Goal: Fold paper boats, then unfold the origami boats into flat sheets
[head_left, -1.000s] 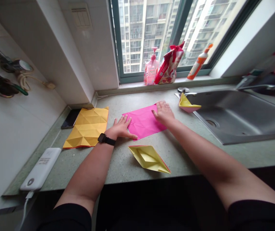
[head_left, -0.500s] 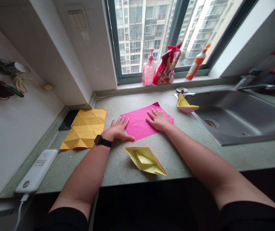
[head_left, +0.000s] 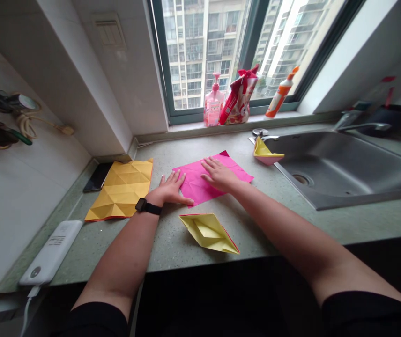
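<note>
A pink sheet of paper [head_left: 233,169] lies flat on the grey-green counter [head_left: 172,234]. My left hand [head_left: 170,189], with a black watch on the wrist, lies flat and open on the sheet's left corner. Fingers spread, my right hand [head_left: 218,174] presses flat on the middle of the sheet. In front of my hands sits a folded yellow paper boat [head_left: 209,231]. To the left lies a creased orange-yellow sheet [head_left: 123,188].
A steel sink [head_left: 348,171] fills the right side, with a second small paper boat [head_left: 265,153] at its left rim. A white power bank [head_left: 51,252] and a dark phone [head_left: 95,177] lie at left. A pink pump bottle [head_left: 213,103], a red bag [head_left: 237,98] and an orange bottle [head_left: 279,96] stand on the sill.
My right hand has slid leftward and toward me across the pink sheet, from its far right part to its middle. My left hand has stayed on the left corner.
</note>
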Available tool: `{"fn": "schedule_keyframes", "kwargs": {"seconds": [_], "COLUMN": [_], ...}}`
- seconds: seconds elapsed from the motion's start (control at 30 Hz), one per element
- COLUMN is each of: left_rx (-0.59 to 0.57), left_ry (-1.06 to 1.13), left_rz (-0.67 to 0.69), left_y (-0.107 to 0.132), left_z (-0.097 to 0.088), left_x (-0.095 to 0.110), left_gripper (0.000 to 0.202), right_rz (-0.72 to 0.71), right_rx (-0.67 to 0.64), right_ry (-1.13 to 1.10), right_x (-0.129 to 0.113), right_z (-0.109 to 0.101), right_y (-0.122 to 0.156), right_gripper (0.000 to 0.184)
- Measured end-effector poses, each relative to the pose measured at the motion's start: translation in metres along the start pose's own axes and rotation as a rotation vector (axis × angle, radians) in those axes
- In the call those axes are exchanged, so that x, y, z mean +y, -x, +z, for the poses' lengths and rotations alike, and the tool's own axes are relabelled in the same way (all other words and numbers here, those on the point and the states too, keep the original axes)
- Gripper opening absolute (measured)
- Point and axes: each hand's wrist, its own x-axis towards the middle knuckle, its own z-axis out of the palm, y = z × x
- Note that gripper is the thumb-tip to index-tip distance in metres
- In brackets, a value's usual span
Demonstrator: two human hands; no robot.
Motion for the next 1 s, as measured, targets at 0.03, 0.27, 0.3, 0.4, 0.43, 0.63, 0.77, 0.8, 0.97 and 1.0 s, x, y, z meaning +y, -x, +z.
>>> {"fn": "schedule_keyframes", "kwargs": {"seconds": [0.03,0.27,0.3,0.4,0.43,0.63,0.77,0.8,0.97,1.0], "left_rx": [0.000,0.013,0.017,0.034,0.058,0.410,0.449,0.430,0.334,0.309], "left_ry": [0.001,0.028,0.030,0.046,0.059,0.231,0.369,0.397,0.474,0.500], "left_rz": [0.000,-0.006,-0.007,-0.040,-0.076,-0.305,-0.408,-0.441,-0.497,-0.500], "left_y": [0.000,-0.003,-0.003,-0.001,-0.001,-0.015,-0.038,-0.044,-0.065,-0.067], "left_z": [0.000,0.004,0.004,0.004,0.004,-0.008,-0.031,-0.036,-0.052,-0.053], "left_x": [-0.001,-0.004,-0.005,-0.008,-0.010,-0.017,-0.020,-0.021,-0.024,-0.024], "left_gripper": [0.148,0.149,0.150,0.146,0.141,0.081,0.078,0.077,0.037,0.030], "right_rz": [-0.027,0.298,0.365,0.466,0.479,0.494,0.481,0.477,0.472,0.474], "right_rx": [-0.046,-0.151,-0.143,-0.119,-0.113,-0.098,-0.054,-0.045,-0.048,-0.052], "right_ry": [-0.014,-0.005,0.006,0.012,0.008,-0.016,-0.044,-0.048,-0.046,-0.047], "right_x": [-0.008,0.040,0.053,0.082,0.086,0.082,0.082,0.083,0.083,0.083], "right_z": [0.003,0.002,0.000,0.000,0.001,0.004,0.003,0.003,0.003,0.003], "right_y": [-0.006,-0.023,-0.023,-0.023,-0.023,-0.022,-0.019,-0.018,-0.017,-0.018], "right_gripper": [0.075,0.084,0.084,0.086,0.087,0.086,0.083,0.083,0.078,0.077]}}
